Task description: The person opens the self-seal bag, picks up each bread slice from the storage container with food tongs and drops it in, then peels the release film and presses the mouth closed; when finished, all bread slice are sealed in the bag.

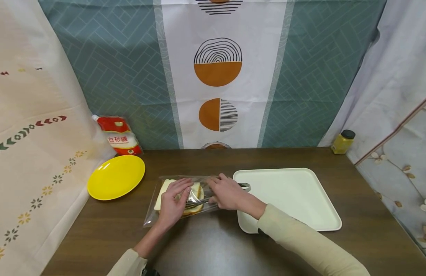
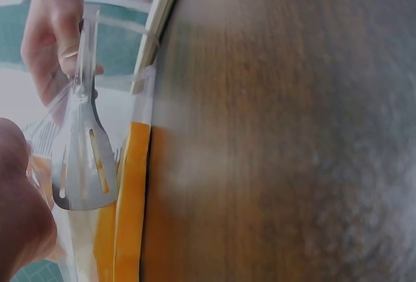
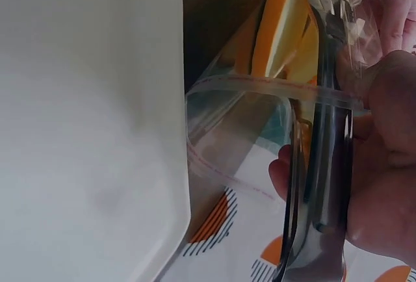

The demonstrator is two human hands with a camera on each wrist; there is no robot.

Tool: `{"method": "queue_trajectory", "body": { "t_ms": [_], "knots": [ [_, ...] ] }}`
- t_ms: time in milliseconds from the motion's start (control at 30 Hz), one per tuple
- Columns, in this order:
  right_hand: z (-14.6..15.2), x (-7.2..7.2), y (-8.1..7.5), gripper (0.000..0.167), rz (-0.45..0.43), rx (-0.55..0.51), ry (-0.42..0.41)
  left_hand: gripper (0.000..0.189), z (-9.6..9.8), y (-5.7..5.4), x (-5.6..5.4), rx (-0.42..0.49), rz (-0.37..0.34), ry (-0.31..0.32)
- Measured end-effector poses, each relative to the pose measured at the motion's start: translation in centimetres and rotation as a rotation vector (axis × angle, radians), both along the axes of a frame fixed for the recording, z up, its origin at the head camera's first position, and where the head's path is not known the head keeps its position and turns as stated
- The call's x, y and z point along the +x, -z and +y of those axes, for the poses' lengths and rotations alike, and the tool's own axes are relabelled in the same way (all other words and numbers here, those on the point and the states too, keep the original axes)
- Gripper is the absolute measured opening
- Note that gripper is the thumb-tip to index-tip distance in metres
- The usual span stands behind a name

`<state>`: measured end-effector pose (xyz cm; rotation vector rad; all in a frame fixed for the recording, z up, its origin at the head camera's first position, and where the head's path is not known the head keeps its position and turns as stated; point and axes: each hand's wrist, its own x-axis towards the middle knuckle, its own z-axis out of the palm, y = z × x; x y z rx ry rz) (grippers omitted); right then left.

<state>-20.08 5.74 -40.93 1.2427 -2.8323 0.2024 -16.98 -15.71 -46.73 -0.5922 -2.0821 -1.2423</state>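
Bread slices [image 1: 167,191] lie inside a clear zip bag [image 1: 151,216] on the table. My right hand [image 1: 228,193] grips metal tongs [image 3: 331,145] at the bag's mouth, and their slotted head [image 2: 84,171] reaches inside over the bread. In the right wrist view the bag's opening [image 3: 260,87] rings the tongs, with the orange-brown crust [image 3: 273,22] beyond it. My left hand [image 1: 174,201] lies over the bag's near part, its thumb and fingers at the film beside the tongs' head. In the left wrist view the bread's crust edge [image 2: 133,197] faces the table.
A white tray [image 1: 278,199] stands right of the bag, under my right forearm. At the left are a yellow plate [image 1: 116,177] and a red-and-white sugar pouch [image 1: 120,135]. A small yellow jar [image 1: 343,142] with a black lid stands at the back right. Curtains hang behind and beside the table.
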Motion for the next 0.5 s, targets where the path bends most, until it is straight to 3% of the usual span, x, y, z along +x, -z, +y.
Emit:
{"method": "queue_trajectory", "body": {
  "t_ms": [500],
  "knots": [
    [0.33, -0.24, -0.63, 0.066, -0.089, -0.026, -0.048, 0.017, -0.13, 0.02, -0.03, 0.013, -0.031, -0.007]
  ]
}}
